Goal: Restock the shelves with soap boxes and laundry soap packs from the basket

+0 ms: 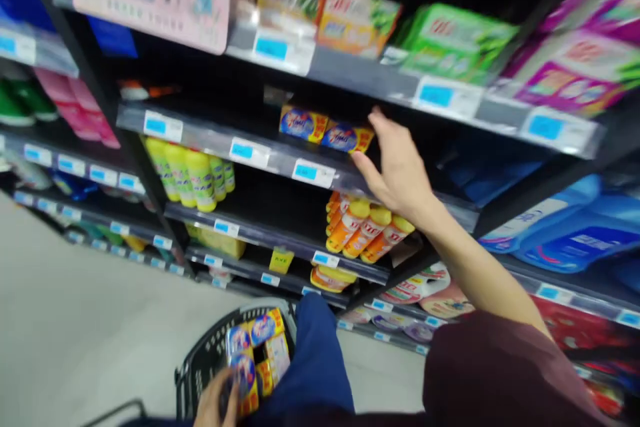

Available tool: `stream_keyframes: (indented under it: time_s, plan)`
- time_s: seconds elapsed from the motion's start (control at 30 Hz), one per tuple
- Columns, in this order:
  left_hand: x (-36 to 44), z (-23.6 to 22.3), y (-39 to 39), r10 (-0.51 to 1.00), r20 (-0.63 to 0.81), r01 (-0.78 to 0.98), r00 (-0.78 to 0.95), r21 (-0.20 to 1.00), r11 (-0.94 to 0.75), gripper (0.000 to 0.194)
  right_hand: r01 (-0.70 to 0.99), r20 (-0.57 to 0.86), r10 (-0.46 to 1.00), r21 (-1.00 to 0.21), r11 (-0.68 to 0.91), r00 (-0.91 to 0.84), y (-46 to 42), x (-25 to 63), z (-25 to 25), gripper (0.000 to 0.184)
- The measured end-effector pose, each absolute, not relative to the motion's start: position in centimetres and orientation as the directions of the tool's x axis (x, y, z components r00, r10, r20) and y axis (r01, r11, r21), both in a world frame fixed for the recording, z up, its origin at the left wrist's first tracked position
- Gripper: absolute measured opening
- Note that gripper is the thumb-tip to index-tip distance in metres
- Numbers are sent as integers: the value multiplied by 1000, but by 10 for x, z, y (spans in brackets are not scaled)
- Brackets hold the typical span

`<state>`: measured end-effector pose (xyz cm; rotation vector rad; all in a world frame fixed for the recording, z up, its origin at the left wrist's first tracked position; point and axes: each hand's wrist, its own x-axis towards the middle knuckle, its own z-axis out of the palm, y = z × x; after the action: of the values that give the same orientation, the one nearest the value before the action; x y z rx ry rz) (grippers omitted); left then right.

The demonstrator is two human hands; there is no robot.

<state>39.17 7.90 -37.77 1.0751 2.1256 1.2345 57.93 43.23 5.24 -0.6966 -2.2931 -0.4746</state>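
My right hand reaches to a shelf at mid height, fingers and thumb apart around the right end of a blue and yellow soap box. The thumb is by its lower front edge; whether it touches is blurred. A matching soap box sits directly to the left. Low down, my left hand is curled at the near side of a dark shopping basket, beside a blue and yellow box. Something dark shows between its fingers, too blurred to name. Several similar boxes lie in the basket.
Orange bottles and yellow-green bottles stand one shelf below. Overhead, a shelf edge carries green packs and orange packs. Blue bottles are to the right. My blue-trousered leg is beside the basket.
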Motion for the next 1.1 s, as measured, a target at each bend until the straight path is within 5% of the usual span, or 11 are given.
stream_keyframes:
  time_s: [0.13, 0.23, 0.4, 0.57, 0.83, 1.0, 1.1]
  plan:
    - [404, -375, 68, 744, -12, 353, -668, 875, 331, 38, 308, 663, 116, 180, 934, -740, 374, 596, -1, 64]
    - [407, -379, 60, 730, -64, 335, -680, 859, 388, 37, 142, 493, 91, 68, 987, -865, 352, 610, -64, 63]
    - [410, -388, 47, 736, -96, 349, -670, 834, 427, 33, 235, 92, 268, -269, 934, -959, 322, 624, -173, 38]
    - [416, -387, 49, 760, -86, 378, -644, 828, 414, 38, 410, -165, 379, -472, 781, -911, 274, 628, -244, 36]
    - [436, -375, 87, 832, -41, 633, -553, 630, 451, 91, 407, -400, 221, -475, 780, -890, 206, 615, -282, 32]
    - [446, -383, 99, 827, -212, 699, -520, 451, 555, 93, 439, -405, 265, -437, 785, -875, 213, 620, -283, 33]
    - [448, -388, 97, 828, -235, 697, -509, 452, 557, 93, 469, -408, 310, -384, 795, -859, 230, 627, -281, 34]
